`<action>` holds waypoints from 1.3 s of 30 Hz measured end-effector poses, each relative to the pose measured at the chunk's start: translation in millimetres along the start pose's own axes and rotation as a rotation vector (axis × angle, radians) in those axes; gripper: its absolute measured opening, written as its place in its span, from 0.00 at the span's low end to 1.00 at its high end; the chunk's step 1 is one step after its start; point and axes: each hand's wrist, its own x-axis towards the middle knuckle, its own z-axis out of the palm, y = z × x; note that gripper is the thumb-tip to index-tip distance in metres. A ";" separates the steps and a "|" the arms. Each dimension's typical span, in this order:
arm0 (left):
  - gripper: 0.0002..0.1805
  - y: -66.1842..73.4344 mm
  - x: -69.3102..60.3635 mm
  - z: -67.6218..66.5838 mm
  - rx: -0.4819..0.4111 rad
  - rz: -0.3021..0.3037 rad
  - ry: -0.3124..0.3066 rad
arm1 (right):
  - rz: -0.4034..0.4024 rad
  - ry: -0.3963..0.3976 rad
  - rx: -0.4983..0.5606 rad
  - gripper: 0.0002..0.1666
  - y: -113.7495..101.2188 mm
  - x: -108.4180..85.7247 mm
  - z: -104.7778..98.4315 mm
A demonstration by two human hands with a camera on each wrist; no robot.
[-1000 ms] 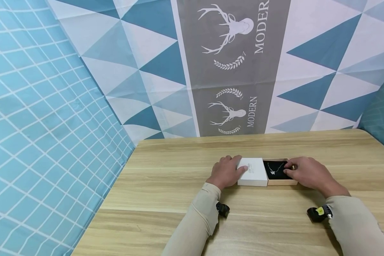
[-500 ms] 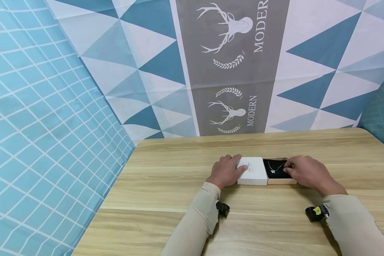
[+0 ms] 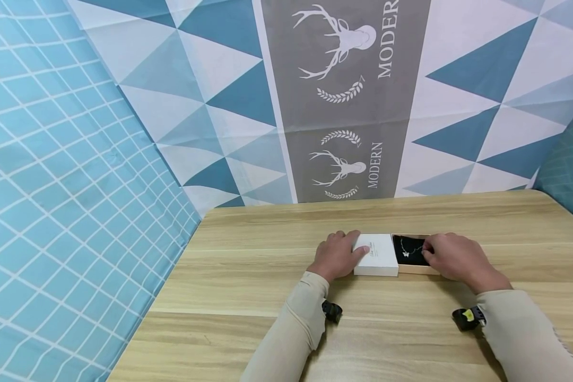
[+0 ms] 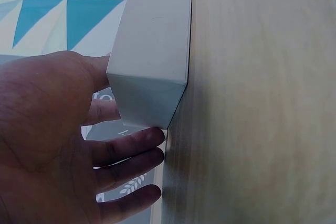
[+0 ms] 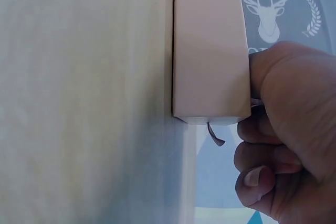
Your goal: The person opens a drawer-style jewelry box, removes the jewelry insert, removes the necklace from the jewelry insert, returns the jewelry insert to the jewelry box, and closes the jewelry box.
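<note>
A white box sleeve (image 3: 375,254) lies on the table with its tan tray (image 3: 417,269) drawn out to the right. On a black pad (image 3: 417,260) in the tray rests a silver necklace (image 3: 406,254) with a butterfly-like pendant. My left hand (image 3: 335,257) holds the sleeve's left end, thumb on top. In the left wrist view its other fingers spread beyond the sleeve's end. My right hand (image 3: 453,257) is curled over the tray's right end. Its thumb and index seem to pinch the chain's right end; the fingertips' contact is partly hidden. A short ribbon tab (image 5: 215,136) hangs from the tray's end.
The box sits on a wood-grain table (image 3: 267,297), toward its far side. Behind stands a patterned cloth (image 3: 344,106) with deer heads. A blue checked curtain (image 3: 76,185) borders the left, and a teal cloth (image 3: 568,164) the right.
My right hand and wrist have shifted slightly left, covering more of the tray's right end. The left hand and sleeve stay in place.
</note>
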 end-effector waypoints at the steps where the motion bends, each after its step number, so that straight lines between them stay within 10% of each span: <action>1: 0.29 0.1 -0.1 -0.4 0.000 0.001 0.001 | -0.001 -0.001 -0.006 0.08 -0.2 -0.1 -0.3; 39: 0.29 0.4 -0.5 -0.3 -0.007 -0.001 0.000 | -0.016 0.100 -0.049 0.11 -0.9 2.3 0.2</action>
